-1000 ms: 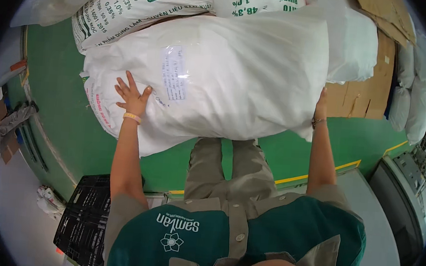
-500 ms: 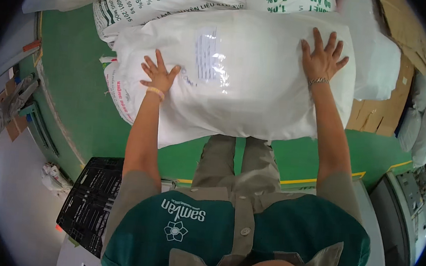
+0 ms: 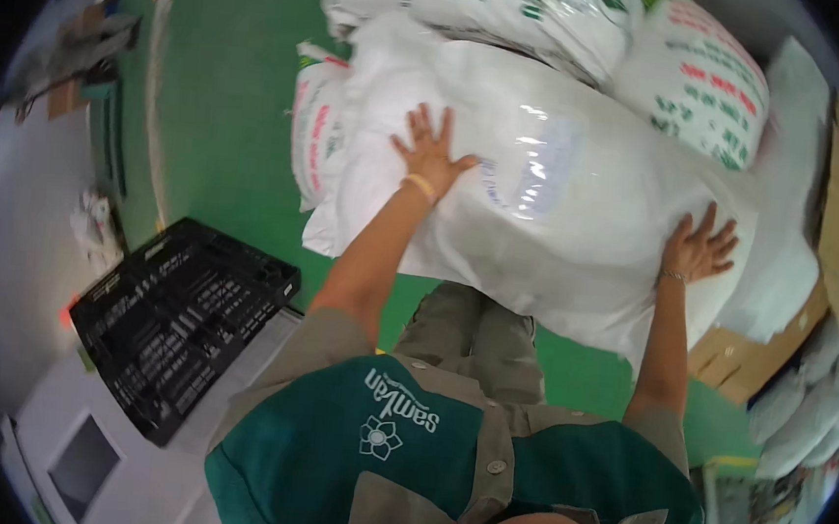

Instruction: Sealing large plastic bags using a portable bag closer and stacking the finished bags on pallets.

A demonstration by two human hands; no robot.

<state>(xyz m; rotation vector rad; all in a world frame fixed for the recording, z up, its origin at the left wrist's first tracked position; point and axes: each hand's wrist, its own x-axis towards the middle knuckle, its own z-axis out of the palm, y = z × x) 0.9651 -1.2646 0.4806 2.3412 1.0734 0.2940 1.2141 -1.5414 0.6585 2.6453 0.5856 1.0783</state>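
A large, full white sack (image 3: 601, 207) lies across in front of me, on top of other sacks. Under clear, shiny film on its upper face is a paper label (image 3: 550, 169), with blue handwriting beside it. My left hand (image 3: 430, 154) rests flat on the sack to the left of the label, fingers spread. Near the sack's right end my right hand (image 3: 698, 249) presses on it, its fingers also apart. Neither hand grips anything. The underside of the sack is hidden.
Printed white sacks (image 3: 479, 6) lie beyond, with another (image 3: 316, 131) poking out at the left. Cardboard (image 3: 764, 333) and a wrapped white bundle (image 3: 786, 232) are at the right. A black plastic pallet (image 3: 184, 317) sits at lower left, above a grey machine (image 3: 83, 467) with a dark screen.
The view has turned, so the sack now slants down toward the right and sits further right in the picture. Both hands remain spread on it; the pallet shows more fully.
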